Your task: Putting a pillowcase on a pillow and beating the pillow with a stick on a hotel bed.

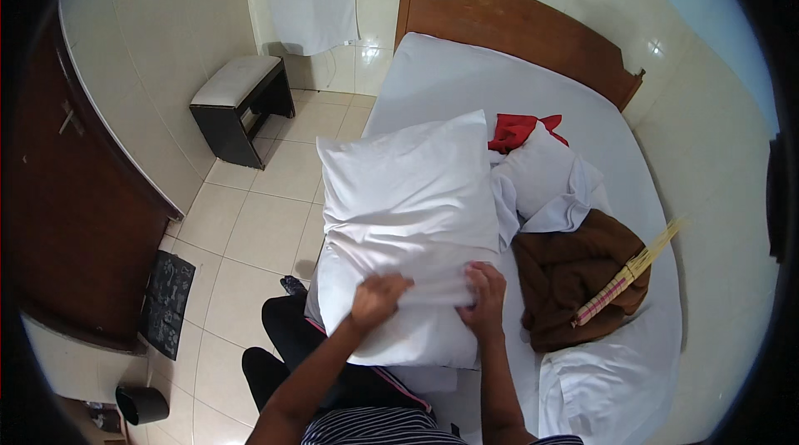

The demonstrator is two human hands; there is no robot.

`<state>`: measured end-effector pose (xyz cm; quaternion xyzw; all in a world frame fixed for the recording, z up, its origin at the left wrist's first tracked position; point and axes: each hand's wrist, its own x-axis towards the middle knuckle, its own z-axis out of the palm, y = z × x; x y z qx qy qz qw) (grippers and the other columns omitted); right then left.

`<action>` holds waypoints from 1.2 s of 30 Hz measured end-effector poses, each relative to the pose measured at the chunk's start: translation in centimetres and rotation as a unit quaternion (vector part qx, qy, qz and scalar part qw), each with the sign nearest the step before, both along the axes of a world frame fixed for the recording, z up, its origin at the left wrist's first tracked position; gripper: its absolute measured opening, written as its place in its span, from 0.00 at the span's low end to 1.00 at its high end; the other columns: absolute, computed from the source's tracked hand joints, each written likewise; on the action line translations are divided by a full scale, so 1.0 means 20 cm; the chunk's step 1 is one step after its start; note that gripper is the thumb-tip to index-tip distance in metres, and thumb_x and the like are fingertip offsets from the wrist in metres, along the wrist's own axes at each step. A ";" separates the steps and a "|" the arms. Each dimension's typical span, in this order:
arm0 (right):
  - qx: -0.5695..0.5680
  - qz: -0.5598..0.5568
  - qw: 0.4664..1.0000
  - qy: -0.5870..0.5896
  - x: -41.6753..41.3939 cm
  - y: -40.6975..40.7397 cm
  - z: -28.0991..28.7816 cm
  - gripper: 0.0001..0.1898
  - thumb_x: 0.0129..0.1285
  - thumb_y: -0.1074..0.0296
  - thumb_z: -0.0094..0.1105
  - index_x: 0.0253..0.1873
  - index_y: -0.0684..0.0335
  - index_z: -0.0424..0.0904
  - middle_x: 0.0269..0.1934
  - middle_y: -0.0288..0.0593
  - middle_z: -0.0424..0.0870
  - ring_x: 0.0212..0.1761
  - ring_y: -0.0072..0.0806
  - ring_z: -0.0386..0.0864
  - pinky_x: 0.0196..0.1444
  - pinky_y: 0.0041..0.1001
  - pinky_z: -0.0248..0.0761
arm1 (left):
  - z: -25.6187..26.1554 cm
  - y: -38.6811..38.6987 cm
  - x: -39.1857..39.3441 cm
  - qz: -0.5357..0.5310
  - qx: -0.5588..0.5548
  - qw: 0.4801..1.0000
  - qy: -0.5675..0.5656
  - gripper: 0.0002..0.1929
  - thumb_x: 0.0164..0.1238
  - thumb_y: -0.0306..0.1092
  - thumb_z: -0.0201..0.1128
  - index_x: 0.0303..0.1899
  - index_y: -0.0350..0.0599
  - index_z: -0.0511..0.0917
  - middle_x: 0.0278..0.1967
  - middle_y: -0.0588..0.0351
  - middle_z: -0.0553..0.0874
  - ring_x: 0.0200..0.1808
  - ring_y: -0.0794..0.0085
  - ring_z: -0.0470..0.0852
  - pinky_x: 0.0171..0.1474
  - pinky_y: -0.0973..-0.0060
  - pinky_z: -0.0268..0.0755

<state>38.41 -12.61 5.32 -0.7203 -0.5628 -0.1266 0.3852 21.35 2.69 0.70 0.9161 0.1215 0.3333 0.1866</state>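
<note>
A large white pillow point(412, 189) lies before me near the bed's left side, with loose, creased white pillowcase fabric point(431, 286) across its lower half. My left hand point(381, 301) grips a fold of that fabric, slightly blurred. To its right, my right hand point(484, 298) has the same fabric between thumb and fingers. The cloth stretches between both hands, above the pillow's near end. My fingertips are partly hidden in the folds.
On the bed point(462, 70) lie a red cloth point(521, 131), a smaller white pillow point(540, 170), a brown blanket point(555, 276) with a bristle hand broom point(612, 298) on top, and another white pillow point(593, 382). A padded stool point(237, 83), doormat point(167, 304) and black bin point(142, 406) stand left.
</note>
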 end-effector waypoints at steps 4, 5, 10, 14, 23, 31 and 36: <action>-0.047 0.008 0.993 -0.104 -0.06 0.00 -0.04 0.24 0.38 0.76 0.62 0.47 0.58 0.77 0.48 0.42 0.76 0.47 0.41 0.74 0.51 0.37 0.66 | 0.07 -0.22 -0.16 -0.029 -0.005 0.998 0.054 0.23 0.34 0.31 0.68 0.41 0.49 0.79 0.33 0.60 0.78 0.37 0.66 0.80 0.41 0.68 0.73; -0.049 0.011 0.993 -0.103 -0.05 -0.01 -0.09 0.24 0.38 0.76 0.62 0.47 0.58 0.77 0.48 0.42 0.76 0.47 0.41 0.74 0.51 0.37 0.66 | 0.07 -0.22 -0.19 -0.018 -0.003 0.999 0.044 0.23 0.34 0.32 0.69 0.41 0.49 0.79 0.34 0.60 0.79 0.38 0.66 0.80 0.42 0.68 0.73; -0.034 0.093 0.993 -0.062 -0.04 -0.15 -0.15 0.17 0.35 0.76 0.63 0.37 0.61 0.76 0.28 0.43 0.80 0.27 0.39 0.78 0.31 0.35 0.72 | 0.12 -0.01 -0.22 0.088 -0.005 0.994 0.061 0.21 0.35 0.34 0.71 0.38 0.49 0.79 0.37 0.60 0.80 0.45 0.65 0.78 0.55 0.64 0.66; -0.120 0.095 0.985 -0.078 -0.18 -0.28 -0.19 0.16 0.34 0.73 0.63 0.34 0.60 0.76 0.28 0.39 0.78 0.28 0.35 0.76 0.29 0.30 0.69 | 0.11 0.08 -0.26 0.152 0.059 0.986 0.035 0.19 0.32 0.34 0.69 0.35 0.50 0.79 0.36 0.62 0.80 0.46 0.67 0.76 0.57 0.63 0.61; -0.103 -0.033 0.994 -0.005 -0.34 -0.30 -0.16 0.22 0.39 0.67 0.64 0.44 0.56 0.74 0.41 0.40 0.75 0.46 0.38 0.72 0.52 0.41 0.59 | -0.09 -0.14 -0.53 0.002 0.050 0.998 0.031 0.16 0.32 0.32 0.67 0.31 0.51 0.78 0.32 0.64 0.77 0.37 0.70 0.75 0.44 0.70 0.67; -0.175 0.096 0.955 -0.221 -0.61 -0.10 -0.23 0.33 0.41 0.59 0.67 0.58 0.46 0.70 0.51 0.36 0.67 0.59 0.35 0.64 0.64 0.52 0.42 | -0.17 -0.22 -0.67 0.081 0.015 0.996 0.040 0.19 0.30 0.30 0.68 0.33 0.48 0.81 0.34 0.60 0.80 0.38 0.66 0.76 0.44 0.67 0.69; -0.135 0.120 0.975 -0.128 -0.51 0.14 -0.18 0.10 0.40 0.71 0.58 0.32 0.59 0.72 0.27 0.38 0.75 0.33 0.34 0.73 0.39 0.33 0.61 | -0.03 -0.11 -0.56 0.119 -0.050 0.991 0.026 0.20 0.41 0.33 0.71 0.41 0.48 0.80 0.41 0.60 0.81 0.49 0.63 0.75 0.52 0.66 0.67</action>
